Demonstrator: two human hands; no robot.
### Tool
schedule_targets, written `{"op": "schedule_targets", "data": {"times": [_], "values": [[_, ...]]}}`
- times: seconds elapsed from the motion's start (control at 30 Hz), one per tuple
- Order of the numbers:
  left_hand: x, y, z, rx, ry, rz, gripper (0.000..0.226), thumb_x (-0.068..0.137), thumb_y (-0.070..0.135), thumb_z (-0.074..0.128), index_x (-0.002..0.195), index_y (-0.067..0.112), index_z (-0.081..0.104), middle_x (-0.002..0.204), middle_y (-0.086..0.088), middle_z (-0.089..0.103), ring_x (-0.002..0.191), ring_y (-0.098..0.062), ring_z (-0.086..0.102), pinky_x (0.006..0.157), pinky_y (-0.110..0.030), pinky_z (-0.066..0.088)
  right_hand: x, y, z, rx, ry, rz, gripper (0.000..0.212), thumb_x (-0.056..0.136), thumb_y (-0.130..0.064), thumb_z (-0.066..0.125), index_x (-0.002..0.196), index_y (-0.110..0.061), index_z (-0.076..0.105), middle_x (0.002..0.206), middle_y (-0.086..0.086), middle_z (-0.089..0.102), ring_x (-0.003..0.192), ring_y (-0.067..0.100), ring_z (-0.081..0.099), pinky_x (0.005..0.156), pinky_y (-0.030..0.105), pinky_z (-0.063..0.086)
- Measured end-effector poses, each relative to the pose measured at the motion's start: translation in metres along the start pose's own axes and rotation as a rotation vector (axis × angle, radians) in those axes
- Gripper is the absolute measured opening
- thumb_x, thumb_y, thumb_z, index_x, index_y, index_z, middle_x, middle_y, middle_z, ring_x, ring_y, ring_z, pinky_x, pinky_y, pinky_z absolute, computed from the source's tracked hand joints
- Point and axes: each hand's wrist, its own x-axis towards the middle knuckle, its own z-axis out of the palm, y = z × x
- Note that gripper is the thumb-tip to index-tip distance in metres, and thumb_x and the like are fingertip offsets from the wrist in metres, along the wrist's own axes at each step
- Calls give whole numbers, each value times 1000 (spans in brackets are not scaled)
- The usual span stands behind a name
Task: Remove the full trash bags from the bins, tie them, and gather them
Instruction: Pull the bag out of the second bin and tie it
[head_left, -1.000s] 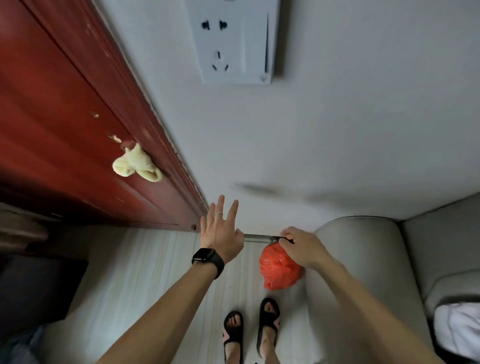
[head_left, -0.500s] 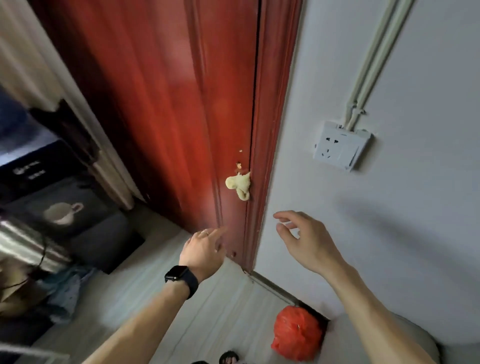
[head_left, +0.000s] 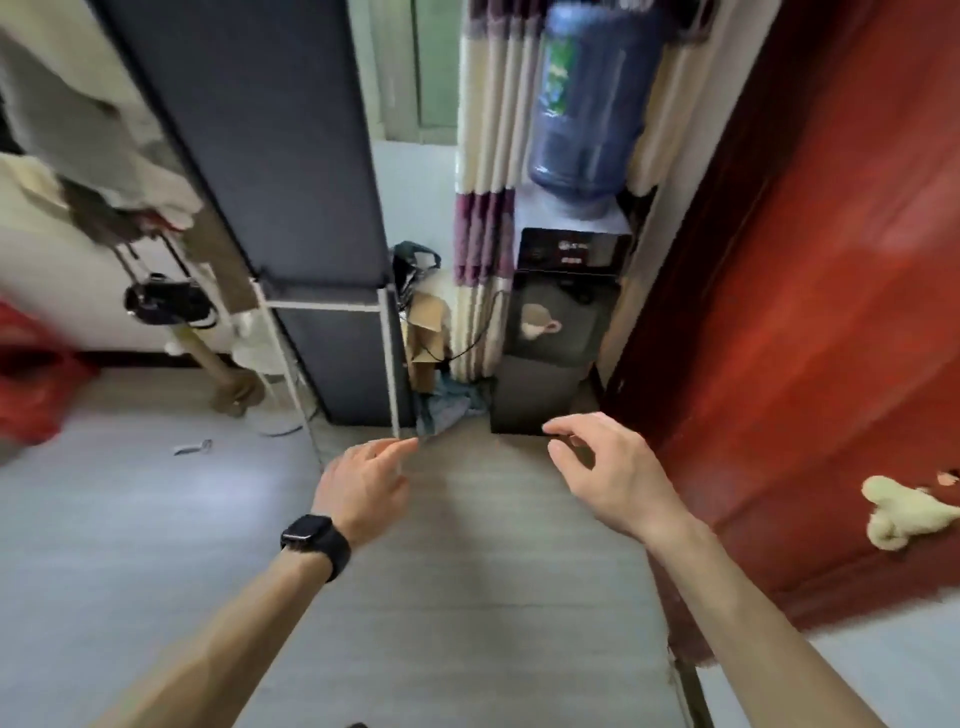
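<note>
Both hands empty, my left hand (head_left: 363, 486) and right hand (head_left: 613, 478) hang loosely open above the floor (head_left: 467, 623), well apart from what looks like a red trash bag (head_left: 31, 379) at the far left, likely light, soft and crinkly, best taken by its neck.

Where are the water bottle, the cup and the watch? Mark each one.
water bottle (head_left: 584, 119), head view, blue body.
cup (head_left: 533, 320), head view, its side.
watch (head_left: 305, 531), head view, dark face.
</note>
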Motion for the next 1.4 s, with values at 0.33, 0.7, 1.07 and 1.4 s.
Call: {"op": "schedule_targets", "data": {"times": [0.33,0.7,1.07,1.4], "values": [[-222,-309,-70,-46,136,-735,47,90,30,54,136,39,53,136,8,59,121,-21,55,93,-36,48,76,-306,243,-50,-482,-518,22,95,-35,56,112,-29,69,119,-6,65,111,15,60,99,33,47],[-377,-474,-160,60,382,-1339,58,80,43,37,136,37,53,147,-2,49,132,-26,45,105,-43,36,66,-554,448,-120,-647,-1074,27,98,-42,52,121,-37,65,136,-14,59,127,17,46,104,33,41],[-452,-622,-259,254,649,-1624,53,79,38,48,131,32,61,138,-9,57,120,-32,56,100,-44,44,93,-795,609,19,-719,-1450,29,99,-37,53,123,-31,67,136,-7,62,129,18,48,104,26,35],[-550,-696,-287,304,708,-1968,55,76,38,51,129,33,62,137,-7,58,119,-32,57,99,-44,47,34,-960,735,95,-941,-1704,30,98,-38,53,123,-30,68,133,-9,64,126,22,53,100,31,42]]}}
